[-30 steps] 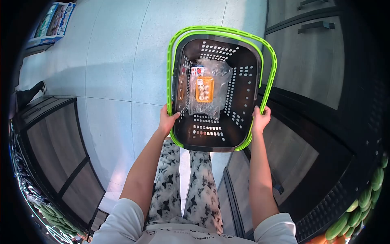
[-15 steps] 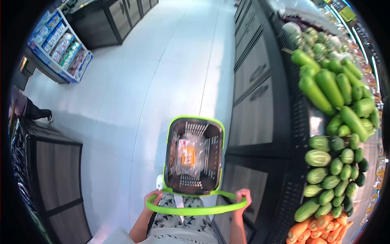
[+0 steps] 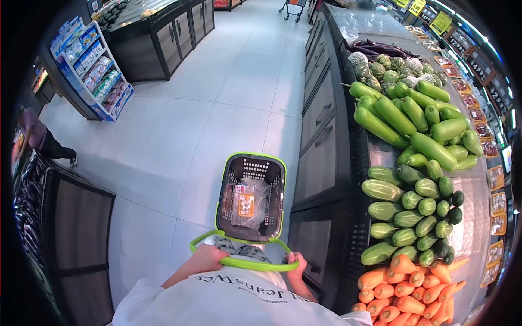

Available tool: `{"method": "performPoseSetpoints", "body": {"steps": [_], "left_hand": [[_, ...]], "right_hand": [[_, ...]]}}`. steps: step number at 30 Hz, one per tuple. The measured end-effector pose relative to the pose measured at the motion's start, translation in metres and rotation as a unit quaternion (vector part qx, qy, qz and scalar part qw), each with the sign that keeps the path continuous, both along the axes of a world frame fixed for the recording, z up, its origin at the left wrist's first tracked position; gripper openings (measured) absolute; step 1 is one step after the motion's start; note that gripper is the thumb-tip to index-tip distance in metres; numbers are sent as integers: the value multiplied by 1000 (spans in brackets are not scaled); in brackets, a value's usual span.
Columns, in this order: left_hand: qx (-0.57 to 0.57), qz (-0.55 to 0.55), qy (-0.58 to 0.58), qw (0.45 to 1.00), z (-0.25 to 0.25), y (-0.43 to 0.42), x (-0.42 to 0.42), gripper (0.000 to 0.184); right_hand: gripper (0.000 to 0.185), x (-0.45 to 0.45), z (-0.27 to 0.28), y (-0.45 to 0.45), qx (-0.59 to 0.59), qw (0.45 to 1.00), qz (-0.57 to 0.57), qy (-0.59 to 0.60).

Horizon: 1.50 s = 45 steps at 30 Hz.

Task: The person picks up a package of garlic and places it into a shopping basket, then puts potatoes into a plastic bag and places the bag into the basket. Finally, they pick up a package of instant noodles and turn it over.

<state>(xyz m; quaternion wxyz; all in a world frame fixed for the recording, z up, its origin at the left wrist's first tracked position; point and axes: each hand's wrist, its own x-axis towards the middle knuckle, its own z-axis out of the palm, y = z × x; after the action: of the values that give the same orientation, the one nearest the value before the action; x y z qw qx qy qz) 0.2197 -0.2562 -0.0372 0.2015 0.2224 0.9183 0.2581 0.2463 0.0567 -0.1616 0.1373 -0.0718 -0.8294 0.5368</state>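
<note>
A black shopping basket [image 3: 275, 187] with a green rim hangs in front of my body, its opening facing up at me. Its green handle [image 3: 254, 265] is swung toward my shirt. My left hand [image 3: 210, 257] is closed around the left part of this handle, and my right hand [image 3: 296, 264] grips its right end. Inside the basket lies a clear plastic package [image 3: 246, 204] with an orange-edged part and a white label; its contents are too small to make out.
On my right runs a produce counter with carrots [image 3: 405, 288], striped green gourds [image 3: 408, 217], long green gourds [image 3: 402, 114] and eggplants [image 3: 380, 49]. A low cabinet [image 3: 79, 233] and a product rack [image 3: 92, 70] stand left. A person [image 3: 41, 136] is at far left.
The view has tilted upward, showing more of the aisle and counter. Both hands and the handle sit closer to my shirt, and my left hand now covers more of the handle's left side.
</note>
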Motion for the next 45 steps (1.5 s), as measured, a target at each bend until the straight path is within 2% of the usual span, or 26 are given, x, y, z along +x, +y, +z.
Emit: {"method": "performPoseSetpoints", "body": {"steps": [6,9,11,14,15,16,19,21,22,25,26,27,29,31,32,35,38,41,45], "left_hand": [[-55,89,27,994,-2,4,-5,12],[-98,97,21,990,-4,19,-29,13],[-122,92,13,988,-8,31,-49,13],[-150,67,-79,983,-15,42,-70,14],[-152,61,-97,982,-23,45,-78,14],[-152,54,-101,982,-34,44,-87,15],[-151,42,-100,983,-60,33,-126,17],[-148,49,-83,984,-62,23,-164,19],[-147,50,-84,984,-58,19,-182,20],[-146,60,-79,984,-54,15,-230,25],[-145,71,-68,984,-58,15,-244,29],[-147,82,-62,984,-64,13,-256,34],[-152,54,-88,983,-71,4,-275,37],[-159,39,-118,979,-61,3,-303,36],[-144,49,-104,983,-59,2,-318,31],[-124,54,-98,986,-63,-1,-336,21],[-143,17,-80,986,-78,-3,-354,17],[-150,8,-81,985,-98,-9,-368,16],[-116,46,-94,988,-102,-18,-392,20]], "right_hand": [[26,-62,-1,-4,24,998,35,35],[28,-90,-9,1,-1,999,2,47],[21,-110,-15,14,33,998,6,51],[9,-124,-11,25,127,991,8,42],[13,-132,-9,28,165,985,8,41],[36,-131,9,25,130,982,2,-141],[41,-110,-66,32,149,979,-50,-134],[32,-118,-36,13,-60,966,-129,-217],[28,-116,-21,1,-167,937,-164,-261],[17,-141,-8,2,-63,954,-174,-236],[16,-167,37,-11,30,954,-174,-243],[13,-194,65,-20,87,981,-119,-128],[15,-242,102,-40,191,976,-9,101],[23,-287,121,-63,205,971,96,72],[29,-303,118,-69,292,943,157,37],[26,-340,63,-71,381,897,224,7],[22,-360,28,-73,407,881,200,-136],[18,-374,4,-65,405,881,245,3],[17,-412,-17,-52,376,847,374,36]]}}
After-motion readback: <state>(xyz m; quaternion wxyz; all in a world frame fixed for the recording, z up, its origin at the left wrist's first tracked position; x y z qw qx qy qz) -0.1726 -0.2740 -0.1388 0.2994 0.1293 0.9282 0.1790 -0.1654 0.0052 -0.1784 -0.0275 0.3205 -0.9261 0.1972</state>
